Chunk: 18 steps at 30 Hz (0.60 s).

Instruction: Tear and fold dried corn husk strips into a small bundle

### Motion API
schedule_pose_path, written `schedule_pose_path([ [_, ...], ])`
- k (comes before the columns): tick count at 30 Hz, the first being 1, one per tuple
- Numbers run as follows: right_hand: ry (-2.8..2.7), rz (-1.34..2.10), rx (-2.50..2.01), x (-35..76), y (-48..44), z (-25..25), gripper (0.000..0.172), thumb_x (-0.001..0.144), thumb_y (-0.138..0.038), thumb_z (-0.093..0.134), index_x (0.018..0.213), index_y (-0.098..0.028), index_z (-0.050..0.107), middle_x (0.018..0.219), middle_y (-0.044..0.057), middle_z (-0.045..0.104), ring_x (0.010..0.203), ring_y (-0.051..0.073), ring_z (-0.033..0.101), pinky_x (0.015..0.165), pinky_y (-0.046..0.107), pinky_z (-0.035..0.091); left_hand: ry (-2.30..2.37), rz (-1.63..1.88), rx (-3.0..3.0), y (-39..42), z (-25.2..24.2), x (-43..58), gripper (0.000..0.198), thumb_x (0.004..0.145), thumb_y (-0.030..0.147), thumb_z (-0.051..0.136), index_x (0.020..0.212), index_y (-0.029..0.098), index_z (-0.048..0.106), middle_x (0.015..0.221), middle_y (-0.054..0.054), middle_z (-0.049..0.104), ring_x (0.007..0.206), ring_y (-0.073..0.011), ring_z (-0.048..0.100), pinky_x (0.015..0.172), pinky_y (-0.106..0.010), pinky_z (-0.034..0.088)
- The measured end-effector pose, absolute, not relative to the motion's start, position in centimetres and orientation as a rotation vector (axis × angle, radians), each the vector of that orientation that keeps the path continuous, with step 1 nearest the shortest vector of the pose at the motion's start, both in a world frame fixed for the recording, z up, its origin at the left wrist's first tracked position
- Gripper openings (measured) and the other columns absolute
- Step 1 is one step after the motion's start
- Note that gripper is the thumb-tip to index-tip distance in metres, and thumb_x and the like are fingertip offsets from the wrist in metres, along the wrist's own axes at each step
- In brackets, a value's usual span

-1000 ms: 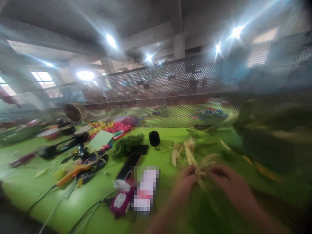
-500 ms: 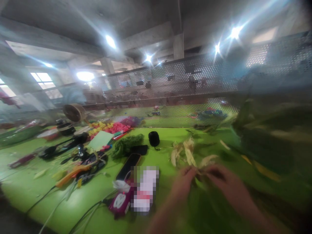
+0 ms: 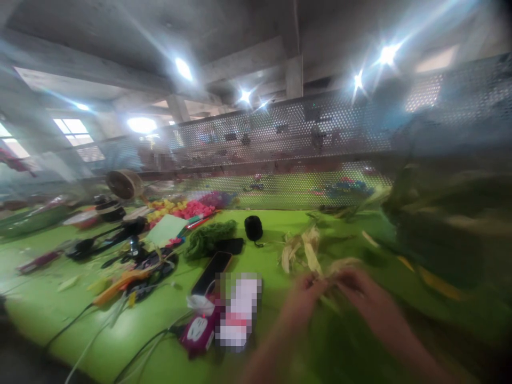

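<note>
Over the green tabletop (image 3: 276,256), my left hand (image 3: 304,294) and my right hand (image 3: 357,288) are close together, fingertips nearly touching. Both are closed in a pinch on a pale, dry strip that looks like corn husk (image 3: 344,262). Its lower end shows blurred between the hands, and my fingers hide the rest. Just beyond the fingertips, more curled husk pieces (image 3: 311,249) lie on the table.
Left of my hands are a blurred-out pinkish item (image 3: 239,312), a purple box (image 3: 197,332) with cables, a phone (image 3: 212,273) and an orange glue gun (image 3: 120,285). A black roundish object (image 3: 253,228) stands behind. A dark bulky bag (image 3: 448,229) fills the right, before a perforated screen (image 3: 280,133).
The view has shifted very slightly. My hands stay in nearly the same place, still pinching the husk, with only a small movement of the fingers.
</note>
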State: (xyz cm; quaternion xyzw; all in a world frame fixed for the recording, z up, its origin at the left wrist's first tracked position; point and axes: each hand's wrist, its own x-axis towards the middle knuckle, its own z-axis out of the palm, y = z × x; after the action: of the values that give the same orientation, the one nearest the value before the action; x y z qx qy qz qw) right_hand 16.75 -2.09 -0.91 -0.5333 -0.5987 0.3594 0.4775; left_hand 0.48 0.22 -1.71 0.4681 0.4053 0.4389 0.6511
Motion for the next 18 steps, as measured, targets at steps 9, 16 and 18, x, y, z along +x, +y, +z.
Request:
schedule_pose_path([
  [9, -1.595, 0.73, -1.346, 16.4, -2.8, -1.4, 0.027, 0.081, -0.037, 0.059, 0.105, -0.026, 0.063, 0.096, 0.002, 0.072, 0.085, 0.02, 0.067, 0.075, 0.031, 0.053, 1.015, 1.055, 1.203, 1.2, -2.6, 0.6, 0.018, 0.079, 0.031, 0.058, 0.071, 0.016, 0.057, 0.063, 0.002, 0.051, 0.054, -0.0081, 0.038, 0.053, -0.023, 0.026],
  [16, -1.631, 0.873, -1.314, 16.7, -3.1, 1.2, 0.024, 0.076, -0.036, 0.063, 0.096, -0.027, 0.074, 0.097, 0.003, 0.076, 0.088, 0.023, 0.07, 0.08, 0.032, 0.054, 1.131, 0.985, 1.435, 0.6, -1.8, 0.6, 0.011, 0.079, 0.026, 0.053, 0.074, 0.017, 0.058, 0.066, 0.0, 0.053, 0.065, -0.0139, 0.047, 0.061, -0.025, 0.033],
  [18, -1.605, 0.862, -1.314, 16.8, -3.0, 1.6, 0.025, 0.074, -0.036, 0.063, 0.095, -0.027, 0.074, 0.097, 0.003, 0.077, 0.089, 0.024, 0.07, 0.08, 0.033, 0.055, 1.111, 0.951, 1.486, 0.5, -1.7, 0.5, 0.013, 0.08, 0.026, 0.052, 0.071, 0.018, 0.057, 0.065, 0.001, 0.051, 0.064, -0.0138, 0.045, 0.061, -0.025, 0.031],
])
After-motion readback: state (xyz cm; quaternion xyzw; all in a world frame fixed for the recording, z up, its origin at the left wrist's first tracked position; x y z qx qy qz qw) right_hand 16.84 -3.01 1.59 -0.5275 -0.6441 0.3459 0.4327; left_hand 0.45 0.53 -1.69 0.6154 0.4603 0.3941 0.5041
